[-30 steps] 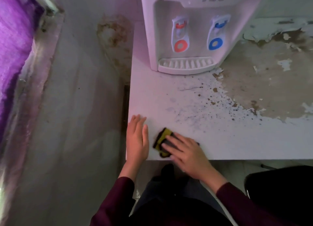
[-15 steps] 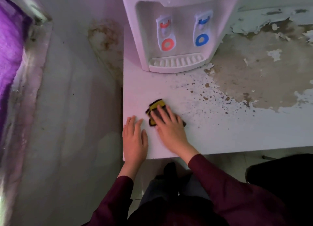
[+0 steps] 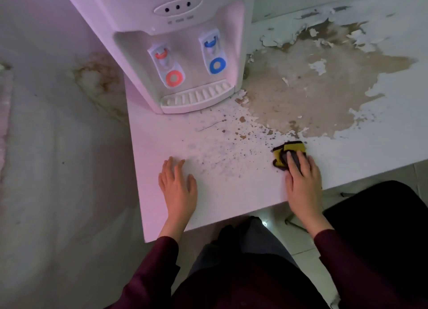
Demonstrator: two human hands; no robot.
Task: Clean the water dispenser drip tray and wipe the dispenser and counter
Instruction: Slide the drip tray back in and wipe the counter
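A white water dispenser (image 3: 162,19) with a red tap and a blue tap stands at the back left of the white counter (image 3: 162,146). Its slotted drip tray (image 3: 196,98) sits in place at the base. My right hand (image 3: 303,183) presses flat on a yellow-and-black cloth (image 3: 288,150) near the counter's front edge, right of centre. Only the cloth's far end shows past my fingers. My left hand (image 3: 178,188) lies flat on the counter with fingers apart, holding nothing.
A large patch of peeled brown surface (image 3: 312,88) spreads to the right of the dispenser, with small specks trailing toward the front. A stained wall (image 3: 69,146) borders the counter's left side. A dark chair (image 3: 382,216) stands at lower right.
My right hand has slid the cloth from the counter's front left, beside my left hand, across to the right. My left hand has stayed flat in place.
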